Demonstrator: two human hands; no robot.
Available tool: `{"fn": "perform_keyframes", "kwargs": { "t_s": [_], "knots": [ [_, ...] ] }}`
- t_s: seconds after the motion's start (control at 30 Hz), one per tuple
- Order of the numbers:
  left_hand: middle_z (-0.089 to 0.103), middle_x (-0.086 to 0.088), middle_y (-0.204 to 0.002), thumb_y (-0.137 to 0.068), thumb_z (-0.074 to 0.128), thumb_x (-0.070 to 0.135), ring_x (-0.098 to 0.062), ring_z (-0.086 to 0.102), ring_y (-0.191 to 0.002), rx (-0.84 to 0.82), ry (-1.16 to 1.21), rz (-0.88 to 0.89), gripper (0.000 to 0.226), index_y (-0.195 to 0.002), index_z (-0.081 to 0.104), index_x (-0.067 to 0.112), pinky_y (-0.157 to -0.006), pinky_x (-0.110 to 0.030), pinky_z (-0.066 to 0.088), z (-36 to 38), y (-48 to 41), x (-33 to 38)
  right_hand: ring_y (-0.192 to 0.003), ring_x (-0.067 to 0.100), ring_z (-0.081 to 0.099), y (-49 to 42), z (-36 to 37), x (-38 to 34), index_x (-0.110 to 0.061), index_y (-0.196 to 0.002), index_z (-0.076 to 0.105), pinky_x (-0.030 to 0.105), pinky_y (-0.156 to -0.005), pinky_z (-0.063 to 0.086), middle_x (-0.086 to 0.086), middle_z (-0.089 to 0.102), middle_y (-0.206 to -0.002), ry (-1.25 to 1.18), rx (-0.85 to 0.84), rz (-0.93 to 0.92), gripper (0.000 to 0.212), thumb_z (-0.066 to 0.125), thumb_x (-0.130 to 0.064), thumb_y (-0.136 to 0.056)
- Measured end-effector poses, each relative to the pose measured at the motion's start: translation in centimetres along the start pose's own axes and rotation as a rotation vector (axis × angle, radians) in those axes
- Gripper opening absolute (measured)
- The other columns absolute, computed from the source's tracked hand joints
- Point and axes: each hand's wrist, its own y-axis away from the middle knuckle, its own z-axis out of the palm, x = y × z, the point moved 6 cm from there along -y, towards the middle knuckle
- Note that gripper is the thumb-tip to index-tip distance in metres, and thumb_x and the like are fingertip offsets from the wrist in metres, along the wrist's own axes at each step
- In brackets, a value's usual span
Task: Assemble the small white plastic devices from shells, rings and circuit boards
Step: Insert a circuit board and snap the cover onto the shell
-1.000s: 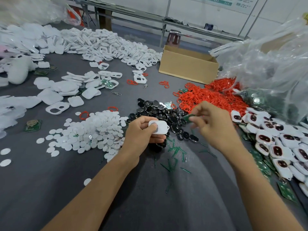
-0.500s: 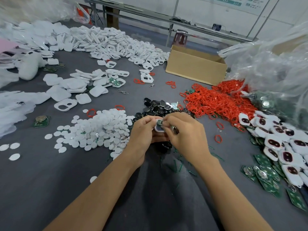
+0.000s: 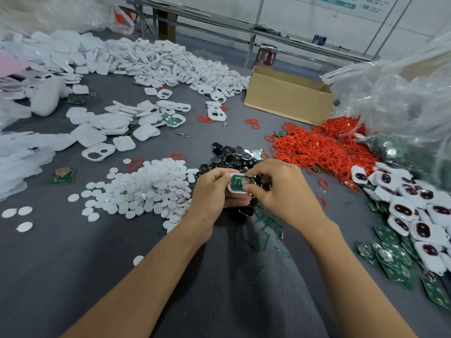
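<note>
My left hand (image 3: 211, 191) grips a small white shell (image 3: 236, 190) above the grey table, open side up. A green circuit board (image 3: 236, 180) with a round silver part lies in the shell. My right hand (image 3: 278, 189) pinches the board and shell at their right end with thumb and fingertips. Just behind my hands lies a heap of black round parts (image 3: 229, 154). A pile of white discs (image 3: 151, 186) sits to the left and a mound of red rings (image 3: 319, 147) to the right.
White shells (image 3: 175, 67) are heaped across the back left. A cardboard box (image 3: 288, 98) stands at the back. Clear plastic bags (image 3: 400, 93) rise at the right. Assembled white units (image 3: 415, 208) and green boards (image 3: 390, 259) crowd the right edge. Green slivers (image 3: 266, 228) lie below my hands.
My right hand came in from the right with a green board and met the shell in my left hand. The board now lies in the shell, which has turned open side up.
</note>
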Motion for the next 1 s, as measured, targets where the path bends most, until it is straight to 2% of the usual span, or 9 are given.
{"fn": "perform_keyframes", "kwargs": {
  "t_s": [0.17, 0.57, 1.0],
  "knots": [
    [0.070, -0.017, -0.079, -0.104, 0.038, 0.008, -0.024, 0.071, -0.061, 0.000, 0.002, 0.000, 0.027, -0.100, 0.064, 0.003, -0.057, -0.029, 0.060, 0.04, -0.03, -0.02, -0.104, 0.017, 0.055, 0.07, -0.10, 0.02, -0.020, -0.098, 0.070, 0.038, -0.086, 0.046, -0.007, 0.066, -0.106, 0.052, -0.029, -0.024, 0.017, 0.069, -0.031, -0.085],
    [0.073, -0.010, -0.071, -0.103, 0.038, 0.006, -0.025, 0.072, -0.062, -0.009, 0.005, -0.002, 0.027, -0.099, 0.065, 0.003, -0.055, -0.027, 0.058, 0.19, 0.21, 0.09, -0.092, 0.018, 0.057, 0.23, -0.23, -0.09, -0.017, -0.094, 0.066, 0.042, -0.080, 0.047, -0.004, 0.063, -0.097, -0.050, -0.042, -0.044, 0.011, 0.067, -0.025, -0.087],
    [0.072, -0.013, -0.073, -0.104, 0.037, 0.008, -0.027, 0.072, -0.062, -0.008, 0.005, -0.003, 0.030, -0.095, 0.066, 0.006, -0.055, -0.027, 0.058, 0.00, 0.02, -0.10, -0.095, 0.018, 0.057, 0.28, 0.13, -0.09, -0.020, -0.098, 0.067, 0.037, -0.076, 0.047, -0.006, 0.065, -0.100, 0.015, -0.033, -0.026, 0.016, 0.068, -0.030, -0.085]
  ]
}}
